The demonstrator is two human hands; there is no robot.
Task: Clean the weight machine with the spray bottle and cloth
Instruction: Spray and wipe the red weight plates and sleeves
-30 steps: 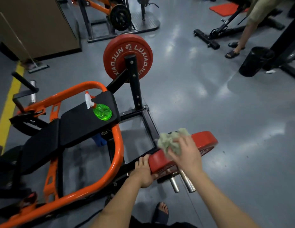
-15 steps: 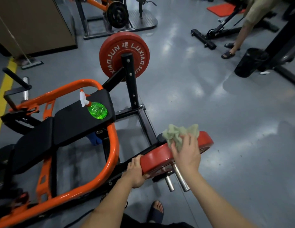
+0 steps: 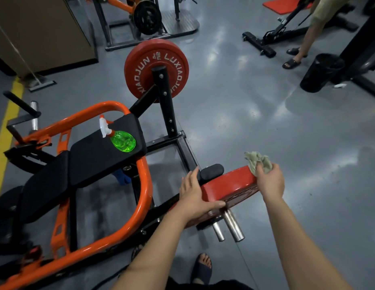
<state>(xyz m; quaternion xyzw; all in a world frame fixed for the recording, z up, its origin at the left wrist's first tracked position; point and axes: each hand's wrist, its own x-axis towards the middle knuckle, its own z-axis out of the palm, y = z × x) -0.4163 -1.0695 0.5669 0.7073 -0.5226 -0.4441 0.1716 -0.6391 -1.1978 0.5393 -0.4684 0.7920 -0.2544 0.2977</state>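
Observation:
The weight machine has an orange tube frame and black pads. A green spray bottle with a white trigger lies on the front pad. A red weight plate hangs on the near side, seen edge-on. My left hand lies flat on its left end, fingers straight, thumb against its face. My right hand grips a crumpled grey-green cloth and presses it on the plate's right end.
A second red plate marked LUXIAOJUN hangs on the far post. Two steel pegs stick out below the near plate. A black bin and a person's leg are at the upper right. My sandalled foot is below.
My right hand has slid the cloth along the plate's rim from its middle to its right end. My left hand has moved from the plate's lower left edge up onto its top.

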